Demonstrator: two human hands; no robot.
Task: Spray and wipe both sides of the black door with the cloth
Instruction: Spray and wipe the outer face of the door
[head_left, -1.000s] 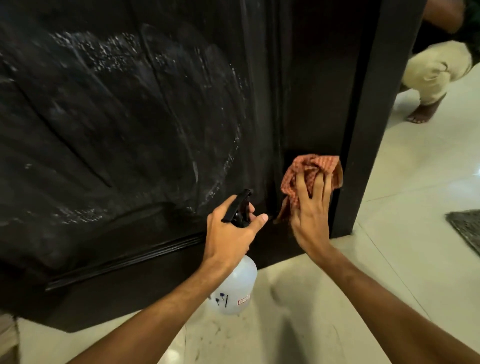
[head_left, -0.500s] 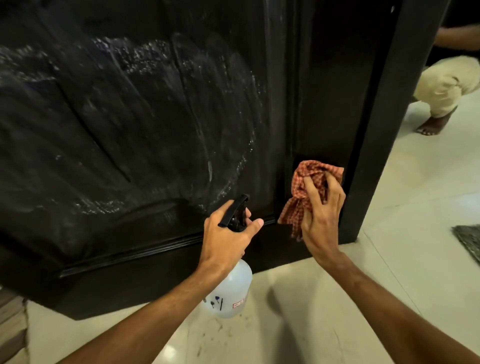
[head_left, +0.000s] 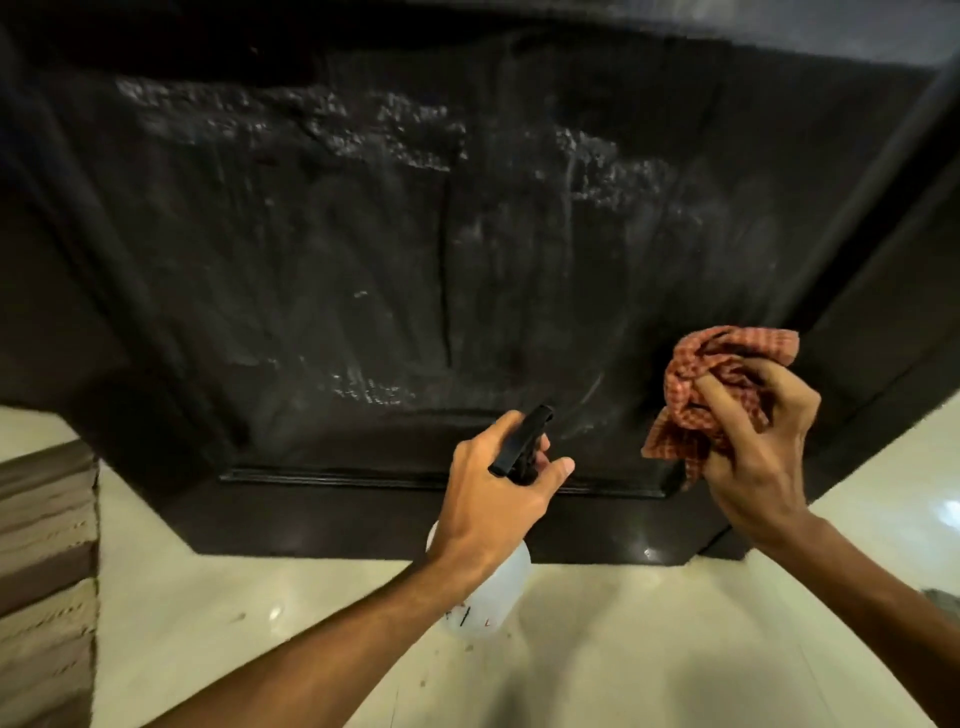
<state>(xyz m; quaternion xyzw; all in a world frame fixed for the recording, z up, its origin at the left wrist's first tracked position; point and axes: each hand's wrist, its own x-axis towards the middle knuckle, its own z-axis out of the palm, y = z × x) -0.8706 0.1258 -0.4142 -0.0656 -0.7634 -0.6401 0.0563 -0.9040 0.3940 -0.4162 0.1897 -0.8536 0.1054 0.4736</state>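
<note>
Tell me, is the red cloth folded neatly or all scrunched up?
Scrunched up. The cloth bunches in loose wrinkles where the right hand grips it, one corner dangling.

Black door (head_left: 363, 249) blocks ahead; pale floor (head_left: 597, 649) below, apparently, offers room.

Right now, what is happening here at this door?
A person is cleaning the black door. The left hand grips a spray bottle by its black trigger head, aimed at the door. The right hand holds a bunched checked cloth by the lower right of the panel. White streaks show on the panel.
</note>
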